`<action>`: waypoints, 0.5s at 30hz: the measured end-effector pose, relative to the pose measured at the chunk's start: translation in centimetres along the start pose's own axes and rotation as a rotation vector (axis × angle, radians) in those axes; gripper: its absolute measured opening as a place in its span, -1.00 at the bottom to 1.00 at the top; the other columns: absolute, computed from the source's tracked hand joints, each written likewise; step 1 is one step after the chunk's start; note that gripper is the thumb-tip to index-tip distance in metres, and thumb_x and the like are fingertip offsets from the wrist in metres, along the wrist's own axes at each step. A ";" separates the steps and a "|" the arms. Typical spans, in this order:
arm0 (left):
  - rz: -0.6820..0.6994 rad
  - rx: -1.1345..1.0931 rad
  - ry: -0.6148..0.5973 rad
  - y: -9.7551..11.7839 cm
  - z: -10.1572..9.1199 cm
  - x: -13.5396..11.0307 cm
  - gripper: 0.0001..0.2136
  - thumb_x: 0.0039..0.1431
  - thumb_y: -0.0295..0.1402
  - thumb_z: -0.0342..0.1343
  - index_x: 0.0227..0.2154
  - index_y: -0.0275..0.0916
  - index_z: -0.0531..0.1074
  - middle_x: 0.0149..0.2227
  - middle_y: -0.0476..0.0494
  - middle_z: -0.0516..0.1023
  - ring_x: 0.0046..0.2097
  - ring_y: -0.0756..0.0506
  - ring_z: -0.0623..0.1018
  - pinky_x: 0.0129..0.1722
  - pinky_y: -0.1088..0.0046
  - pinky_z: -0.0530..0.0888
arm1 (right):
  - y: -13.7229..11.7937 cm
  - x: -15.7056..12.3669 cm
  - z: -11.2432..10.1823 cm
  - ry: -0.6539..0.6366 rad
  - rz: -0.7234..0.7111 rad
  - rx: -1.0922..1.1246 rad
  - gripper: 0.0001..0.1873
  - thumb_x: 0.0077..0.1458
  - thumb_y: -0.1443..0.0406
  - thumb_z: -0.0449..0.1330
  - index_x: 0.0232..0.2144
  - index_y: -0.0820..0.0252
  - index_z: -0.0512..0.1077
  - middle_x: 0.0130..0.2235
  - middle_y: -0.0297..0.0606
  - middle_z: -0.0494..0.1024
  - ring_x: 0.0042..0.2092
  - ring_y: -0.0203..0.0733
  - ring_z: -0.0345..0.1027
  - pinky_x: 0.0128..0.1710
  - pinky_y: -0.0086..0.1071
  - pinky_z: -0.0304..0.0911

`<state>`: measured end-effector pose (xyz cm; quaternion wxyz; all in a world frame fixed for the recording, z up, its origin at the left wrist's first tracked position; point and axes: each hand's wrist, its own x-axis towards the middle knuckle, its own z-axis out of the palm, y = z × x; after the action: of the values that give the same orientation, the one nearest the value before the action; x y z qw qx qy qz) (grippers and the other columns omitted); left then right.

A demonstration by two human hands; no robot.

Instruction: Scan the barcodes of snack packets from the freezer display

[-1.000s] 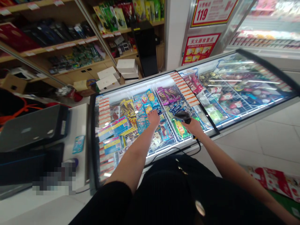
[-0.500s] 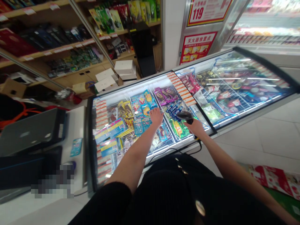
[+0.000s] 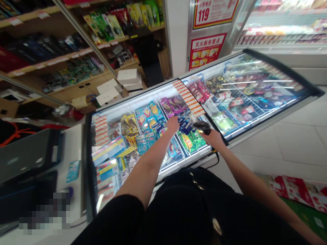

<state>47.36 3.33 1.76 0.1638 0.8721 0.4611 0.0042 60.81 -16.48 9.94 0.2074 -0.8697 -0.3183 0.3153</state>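
Note:
My right hand (image 3: 214, 139) is wrapped round the handle of a black barcode scanner (image 3: 202, 126), its head over the freezer's front part. My left hand (image 3: 173, 125) reaches over the chest freezer (image 3: 88, 170), by the wire divider beside a pile of dark blue packets (image 3: 186, 124). Its fingers look curled together; what is in them, if anything, is hidden. Left of that hand lie dark blue packets (image 3: 158, 126) and light blue ice-cream packs (image 3: 145, 117). Purple packs (image 3: 173, 106) sit behind, and green-and-yellow packs (image 3: 190, 141) in front.
The freezer's right half (image 3: 245, 92) holds more packs under glass. A counter (image 3: 74, 146) with a laptop (image 3: 28, 156) and a light blue pack (image 3: 73, 171) stands to the left. White boxes (image 3: 129, 77) and stocked shelves (image 3: 58, 61) are behind. A cable (image 3: 216, 161) hangs at the front.
My left hand has moved right from the light blue packs towards the dark blue ones, its spread fingers now curled. The scanner stays in my right hand. The view has shifted slightly.

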 end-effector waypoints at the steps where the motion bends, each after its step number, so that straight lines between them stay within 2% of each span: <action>1: 0.003 0.000 -0.008 0.1 0.2 0.2 -0.69 0.19 -0.35 0.17 -0.01 -0.25 0.40 0.06 -0.31 0.47 0.14 -0.24 0.44 0.12 0.28 0.35 | 0.3 0.2 -0.1 -0.003 -0.004 0.004 -0.69 0.10 0.11 0.22 -0.32 0.29 0.50 -0.61 -0.30 0.48 -0.58 -0.22 0.41 -0.46 -0.43 0.27; 9: -0.058 -0.067 -0.074 0.0 0.7 1.5 -0.77 0.27 -0.38 0.02 -0.10 -0.26 0.49 -0.01 -0.31 0.55 0.07 -0.20 0.50 0.08 0.31 0.39 | 2.2 1.7 -0.3 -0.002 0.003 0.033 -0.69 0.08 0.10 0.23 -0.31 0.26 0.50 -0.61 -0.32 0.47 -0.58 -0.21 0.41 -0.48 -0.42 0.25; 15: -0.167 -0.201 -0.059 -1.3 0.2 1.5 -0.72 0.28 -0.38 -0.04 -0.07 -0.22 0.53 -0.02 -0.20 0.59 0.04 -0.16 0.52 0.04 0.38 0.40 | 1.3 1.4 -0.5 -0.028 -0.019 0.012 -0.69 0.09 0.10 0.23 -0.32 0.26 0.49 -0.64 -0.34 0.43 -0.58 -0.22 0.40 -0.49 -0.43 0.24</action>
<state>47.21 5.20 0.95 0.2637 0.8096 0.5244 0.0113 62.55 -16.49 8.95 0.2109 -0.8609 -0.3275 0.3273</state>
